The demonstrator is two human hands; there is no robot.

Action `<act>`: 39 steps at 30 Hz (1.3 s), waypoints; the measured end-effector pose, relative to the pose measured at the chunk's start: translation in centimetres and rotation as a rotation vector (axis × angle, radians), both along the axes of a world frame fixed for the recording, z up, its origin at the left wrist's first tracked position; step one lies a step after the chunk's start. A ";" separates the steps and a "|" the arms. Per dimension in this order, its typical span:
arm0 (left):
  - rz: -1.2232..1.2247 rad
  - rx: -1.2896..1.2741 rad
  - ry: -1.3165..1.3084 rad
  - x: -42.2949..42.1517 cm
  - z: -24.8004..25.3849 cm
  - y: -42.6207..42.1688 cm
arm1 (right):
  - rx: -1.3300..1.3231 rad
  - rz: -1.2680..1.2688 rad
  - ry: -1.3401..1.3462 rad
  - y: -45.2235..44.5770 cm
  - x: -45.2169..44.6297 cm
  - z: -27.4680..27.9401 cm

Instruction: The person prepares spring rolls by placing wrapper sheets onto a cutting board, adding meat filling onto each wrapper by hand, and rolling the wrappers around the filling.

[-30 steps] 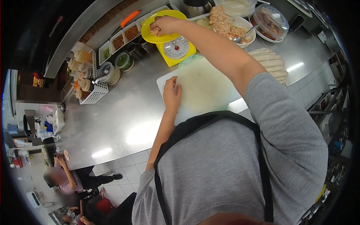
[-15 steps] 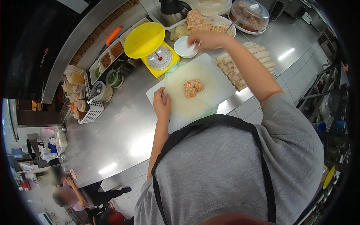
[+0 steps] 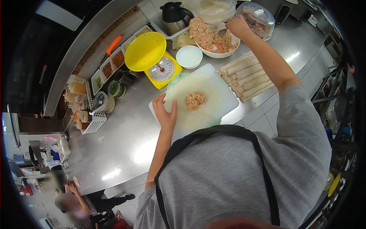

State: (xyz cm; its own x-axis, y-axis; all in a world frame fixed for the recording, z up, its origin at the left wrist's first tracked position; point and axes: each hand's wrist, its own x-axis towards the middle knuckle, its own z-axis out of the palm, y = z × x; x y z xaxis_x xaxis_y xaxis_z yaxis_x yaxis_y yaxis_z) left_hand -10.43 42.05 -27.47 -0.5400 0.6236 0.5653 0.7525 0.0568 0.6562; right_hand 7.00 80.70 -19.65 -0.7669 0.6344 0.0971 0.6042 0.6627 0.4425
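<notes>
A round pale wrapper [image 3: 181, 110] lies on a white cutting board [image 3: 227, 95], with a clump of orange-pink filling [image 3: 195, 101] on its middle. My left hand [image 3: 165, 113] rests at the board's left edge, fingers apart, holding nothing. My right hand [image 3: 238, 27] is closed on a metal spoon [image 3: 222, 32] at the rim of a white bowl [image 3: 217, 55] of filling. A small white bowl [image 3: 189, 57] sits behind the board. Next to it stands a yellow scale [image 3: 162, 70] with a bare yellow pan [image 3: 145, 51]. Stacked pale rolls [image 3: 248, 76] lie right of the board.
A white basket of bottles [image 3: 95, 123] and tubs of ingredients [image 3: 116, 88] stand at the left. Farther back are a black-topped jug [image 3: 176, 17] and a lidded container [image 3: 256, 19]. Another person [image 3: 76, 200] is beyond the counter's far left end.
The filling clump went from the scale pan onto the wrapper. My right hand moved from the pan, past the small bowl, to the spoon in the filling bowl. My left hand's fingers have spread.
</notes>
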 end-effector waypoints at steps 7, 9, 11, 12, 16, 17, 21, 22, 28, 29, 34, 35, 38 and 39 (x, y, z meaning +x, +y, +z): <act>-0.527 -0.053 0.502 2.4 6.7 13.6 | 0.175 0.099 -0.103 0.6 -0.7 -1.6; -0.538 -0.084 0.537 2.7 6.3 17.3 | 0.186 0.107 -0.127 0.3 -0.7 -2.3; -0.552 -0.116 0.573 2.5 5.1 20.1 | 0.169 0.124 -0.154 -0.3 -0.4 -2.3; -0.563 -0.173 0.597 2.2 4.4 21.1 | 0.165 0.113 -0.155 -0.7 -0.1 -2.3; -0.613 -0.169 0.601 2.1 3.9 22.2 | 0.096 0.134 -0.155 -2.1 0.5 -2.3; -0.616 -0.172 0.600 2.2 3.8 22.2 | 0.036 0.143 -0.152 -2.4 0.5 -2.4; -0.589 -0.184 0.553 2.3 3.8 22.0 | -0.120 0.140 -0.139 -4.0 -0.2 -1.9; -0.588 -0.174 0.534 2.3 3.9 22.1 | -0.116 0.147 -0.139 -4.0 -0.3 -1.8; -0.558 -0.299 0.437 2.3 4.3 22.1 | -0.499 0.121 0.070 -3.7 1.5 -0.8; -0.557 -0.295 0.437 2.4 4.3 22.1 | -0.550 0.109 0.090 -3.5 1.8 -0.7; -0.562 -0.310 0.328 2.4 4.4 22.1 | -0.745 -0.004 0.112 -2.3 2.2 0.2; -0.563 -0.308 0.330 2.4 4.3 22.0 | -0.837 -0.030 0.130 -2.2 2.3 0.3; -0.542 -0.300 0.321 2.4 4.2 22.3 | -1.035 -0.060 0.219 -1.1 2.5 -0.3; -0.535 -0.324 0.311 2.3 4.1 22.4 | -1.150 -0.062 0.284 -0.7 2.6 -0.8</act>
State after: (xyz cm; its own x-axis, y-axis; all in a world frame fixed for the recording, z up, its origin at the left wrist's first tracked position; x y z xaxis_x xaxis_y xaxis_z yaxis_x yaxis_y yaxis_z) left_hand -8.10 64.45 -23.32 0.0451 0.9222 0.3840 0.8817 -0.2175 0.4187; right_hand 9.56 79.97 -20.49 -0.7749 0.4957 -0.3923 0.6296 0.5496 -0.5492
